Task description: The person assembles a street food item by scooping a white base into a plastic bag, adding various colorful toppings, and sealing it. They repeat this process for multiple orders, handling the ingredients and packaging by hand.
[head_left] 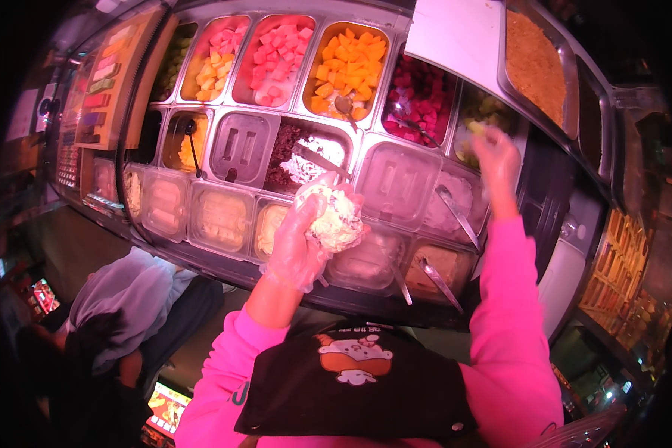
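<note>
Head view: lumpy white rice ball point(334, 216)

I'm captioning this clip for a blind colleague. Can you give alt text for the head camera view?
A person in pink sleeves holds a pale lumpy ball of food in the plastic-gloved left hand, while the right hand reaches to a metal tray of green fruit pieces in a counter of cut-fruit trays.

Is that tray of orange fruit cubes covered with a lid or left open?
Open. The orange fruit tray has no lid: its cubes show bare and a spoon rests in them, while the clear-lidded tub below is shut.
</note>
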The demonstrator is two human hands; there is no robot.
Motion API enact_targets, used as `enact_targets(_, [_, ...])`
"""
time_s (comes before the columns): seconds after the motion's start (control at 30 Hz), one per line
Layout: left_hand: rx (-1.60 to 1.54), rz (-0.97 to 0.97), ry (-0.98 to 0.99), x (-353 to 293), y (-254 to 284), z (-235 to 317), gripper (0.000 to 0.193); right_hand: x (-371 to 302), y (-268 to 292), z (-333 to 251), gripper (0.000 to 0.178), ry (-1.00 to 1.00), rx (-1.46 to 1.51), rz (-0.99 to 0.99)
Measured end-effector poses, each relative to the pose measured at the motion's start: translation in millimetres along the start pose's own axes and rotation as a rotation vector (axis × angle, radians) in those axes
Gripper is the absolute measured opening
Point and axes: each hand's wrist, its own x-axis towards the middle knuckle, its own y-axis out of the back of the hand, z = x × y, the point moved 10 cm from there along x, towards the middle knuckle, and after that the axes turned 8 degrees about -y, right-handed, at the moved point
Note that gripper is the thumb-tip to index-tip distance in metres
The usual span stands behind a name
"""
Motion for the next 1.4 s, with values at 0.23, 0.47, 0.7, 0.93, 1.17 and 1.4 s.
enact_targets(0.23, [-0.191, -0.075, 0.109, -6.6, -21.8, -8.6, 0.054, -200.2, -6.5, -214.5, 0.016, 0.828, 0.085, -0.382])
enact_targets(0.47, [-0.072, 0.003, -0.033, -13.6, -2.8, 2.8, 0.051, -206.1, -30.5, -254.5, 0.011, 0.808, 0.021, -0.502])
enact_targets(0.7, [0.192, -0.165, -0.179, -34.7, -8.4, 42.9, 0.058, -211.0, -5.7, -235.5, 0.018, 0.554, 0.311, -0.363])
enact_targets(0.93, [0.268, -0.098, -0.284, -32.8, 0.8, 68.4, 0.058, -245.6, -24.0, -268.8, 0.018, 0.867, 0.24, -0.174])
enact_targets(1.17, [0.345, -0.034, -0.4, -25.7, 16.6, 82.1, 0.055, -251.2, -54.0, -274.2, 0.024, 0.889, 0.168, -0.217])
enact_targets(1.4, [0.075, -0.051, -0.195, -12.6, 18.8, 81.5, 0.059, -76.2, -71.7, -184.9, 0.028, 0.501, -0.434, -0.168])
